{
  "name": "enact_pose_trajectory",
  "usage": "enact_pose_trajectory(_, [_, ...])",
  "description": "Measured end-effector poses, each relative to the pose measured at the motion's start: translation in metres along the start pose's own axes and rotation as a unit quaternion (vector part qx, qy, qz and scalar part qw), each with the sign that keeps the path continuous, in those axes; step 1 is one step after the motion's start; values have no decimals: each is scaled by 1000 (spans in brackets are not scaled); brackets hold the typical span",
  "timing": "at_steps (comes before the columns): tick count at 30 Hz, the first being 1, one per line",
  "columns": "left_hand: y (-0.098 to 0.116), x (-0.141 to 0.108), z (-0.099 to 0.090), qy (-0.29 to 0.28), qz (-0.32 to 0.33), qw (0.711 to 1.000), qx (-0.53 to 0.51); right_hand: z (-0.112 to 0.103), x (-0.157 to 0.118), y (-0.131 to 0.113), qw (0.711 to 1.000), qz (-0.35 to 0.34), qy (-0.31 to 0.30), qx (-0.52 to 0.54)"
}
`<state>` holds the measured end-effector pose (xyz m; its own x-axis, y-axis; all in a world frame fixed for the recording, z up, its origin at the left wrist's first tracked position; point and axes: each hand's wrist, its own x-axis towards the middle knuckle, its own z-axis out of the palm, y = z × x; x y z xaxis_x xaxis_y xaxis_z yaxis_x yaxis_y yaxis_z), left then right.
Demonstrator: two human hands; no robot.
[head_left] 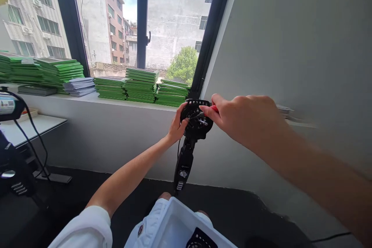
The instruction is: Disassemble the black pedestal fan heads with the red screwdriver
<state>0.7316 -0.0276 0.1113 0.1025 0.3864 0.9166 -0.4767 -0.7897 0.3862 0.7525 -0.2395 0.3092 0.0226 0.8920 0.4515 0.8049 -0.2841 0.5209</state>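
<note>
A black round device head (pixel 197 133) with a slotted rim stands upright on a black stem (pixel 184 162) that carries a silver knob. My left hand (pixel 176 124) is at the left edge of the head, its fingers pressed around the rim. From the right, my right hand (pixel 232 114) grips a tool with a red handle (pixel 214 108); its thin shaft reaches over the middle of the head. A small silvery part shows near the centre of the head, too small to name.
A white tray (pixel 174 221) with a black slotted part (pixel 200 240) rests on my lap. Stacks of green books (pixel 141 85) line the windowsill (pixel 130 108). Another black machine (pixel 14 166) with cables stands at the left beside a white table (pixel 43 124). A wall rises on the right.
</note>
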Motion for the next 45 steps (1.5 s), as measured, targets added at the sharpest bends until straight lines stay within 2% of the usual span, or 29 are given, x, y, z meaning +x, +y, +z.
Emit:
enact_pose_trajectory(2, [1,-3,-2,-3,48,998,46,-1,0,0,1000,-7,15,12])
enact_pose_trajectory(5, [5,-4,-6,-39,95,989,103,-3,1,1,998,-37,3,43])
enact_pose_trajectory(8, [7,-4,-8,-56,111,982,143,-6,-1,1,999,-8,23,-21])
enact_pose_trajectory(10, [5,-5,-8,-56,109,980,158,-7,-3,1,999,-12,25,-41])
enact_pose_trajectory(14, [-2,-7,-9,-57,89,980,170,-4,-6,-1,995,-94,-20,-4])
enact_pose_trajectory(18, [-6,-5,-9,-51,86,982,162,0,-8,-7,996,-66,12,-61])
enact_pose_trajectory(22, [-7,-4,-9,-45,70,984,160,2,-8,-11,995,-93,-32,-22])
enact_pose_trajectory(27, [-8,-4,-8,-44,74,985,150,6,-6,-8,999,-34,10,-42])
enact_pose_trajectory(30, [-8,-5,-7,-44,75,985,147,10,-3,-6,995,-92,-6,24])
enact_pose_trajectory(32, [-9,-5,-6,-48,67,985,155,12,-3,-6,993,-111,7,29])
enact_pose_trajectory(35, [-8,-5,-6,-44,63,983,164,12,-4,-7,997,-47,40,-37])
enact_pose_trajectory(37, [-8,-5,-5,-42,65,984,161,12,-4,-6,998,-25,44,-36])
enact_pose_trajectory(40, [-6,-5,-5,-40,59,985,154,14,-3,-3,994,-87,26,53])
enact_pose_trajectory(42, [-6,-5,-5,-36,53,987,144,15,-3,-2,992,-105,28,66])
enact_pose_trajectory(45, [-6,-7,-4,-30,49,990,130,11,-2,-1,998,-46,42,-5])
